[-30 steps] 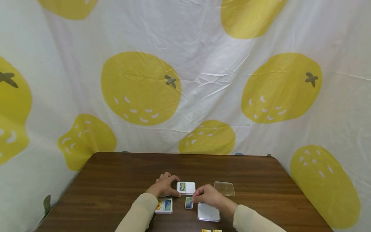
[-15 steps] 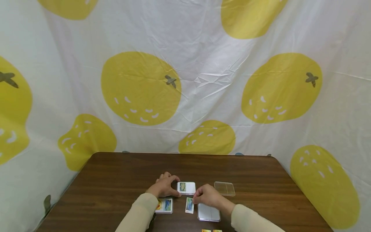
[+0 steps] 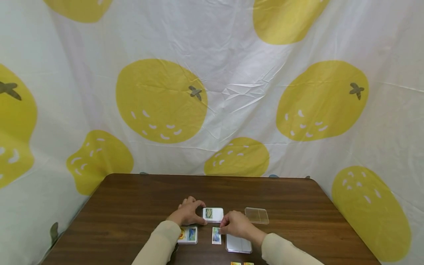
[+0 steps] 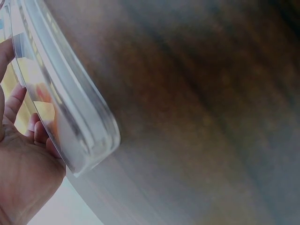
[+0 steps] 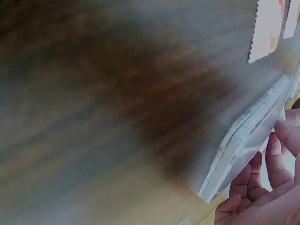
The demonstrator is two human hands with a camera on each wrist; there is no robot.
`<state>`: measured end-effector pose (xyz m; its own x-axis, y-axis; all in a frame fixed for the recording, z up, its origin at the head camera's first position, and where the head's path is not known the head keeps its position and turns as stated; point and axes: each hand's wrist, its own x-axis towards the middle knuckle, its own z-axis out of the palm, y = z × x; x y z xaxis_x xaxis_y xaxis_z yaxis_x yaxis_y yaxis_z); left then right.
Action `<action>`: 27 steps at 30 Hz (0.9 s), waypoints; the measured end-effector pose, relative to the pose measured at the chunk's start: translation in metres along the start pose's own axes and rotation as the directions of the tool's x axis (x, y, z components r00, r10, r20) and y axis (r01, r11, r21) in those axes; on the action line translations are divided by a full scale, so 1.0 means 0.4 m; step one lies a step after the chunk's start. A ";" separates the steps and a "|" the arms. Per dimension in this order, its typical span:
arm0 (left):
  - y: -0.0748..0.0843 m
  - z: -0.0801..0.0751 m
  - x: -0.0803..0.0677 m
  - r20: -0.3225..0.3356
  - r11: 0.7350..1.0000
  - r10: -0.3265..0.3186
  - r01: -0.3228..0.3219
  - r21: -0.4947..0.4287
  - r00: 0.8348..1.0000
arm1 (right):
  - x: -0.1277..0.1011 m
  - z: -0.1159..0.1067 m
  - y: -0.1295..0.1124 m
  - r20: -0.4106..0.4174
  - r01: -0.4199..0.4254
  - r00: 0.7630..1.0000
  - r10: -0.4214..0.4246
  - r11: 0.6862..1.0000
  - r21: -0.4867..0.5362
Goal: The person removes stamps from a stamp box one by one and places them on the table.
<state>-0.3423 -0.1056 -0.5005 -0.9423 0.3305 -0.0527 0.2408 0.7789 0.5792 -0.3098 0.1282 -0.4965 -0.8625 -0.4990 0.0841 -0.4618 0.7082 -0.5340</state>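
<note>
Card [image 3: 216, 235] pinched by right hand [image 3: 236, 225] — picture blurry; left hand [image 3: 187, 213] grips case [image 3: 213, 214].

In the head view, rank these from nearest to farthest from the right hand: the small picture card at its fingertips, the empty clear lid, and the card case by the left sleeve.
1. small picture card, pinched at the right hand's fingertips.
2. empty clear lid, just beyond the hand, to its right.
3. card case, across by the left sleeve.

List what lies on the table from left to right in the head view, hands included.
Picture-card stack → left hand → card with a green picture → small card → right hand → clear lid.
</note>
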 end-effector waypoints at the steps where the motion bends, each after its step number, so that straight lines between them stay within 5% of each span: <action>1: 0.000 0.000 0.000 -0.001 1.000 0.001 -0.001 -0.001 1.000 | 0.000 0.000 -0.001 -0.002 0.002 1.000 -0.002 1.000 -0.007; 27: 0.001 0.001 -0.004 -0.001 1.000 -0.009 0.009 -0.007 1.000 | 0.017 -0.022 -0.008 -0.009 -0.018 1.000 0.020 0.992 0.126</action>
<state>-0.3406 -0.1055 -0.5005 -0.9447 0.3230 -0.0569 0.2308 0.7780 0.5843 -0.3158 0.1268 -0.4869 -0.8732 -0.4804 0.0814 -0.4163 0.6488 -0.6370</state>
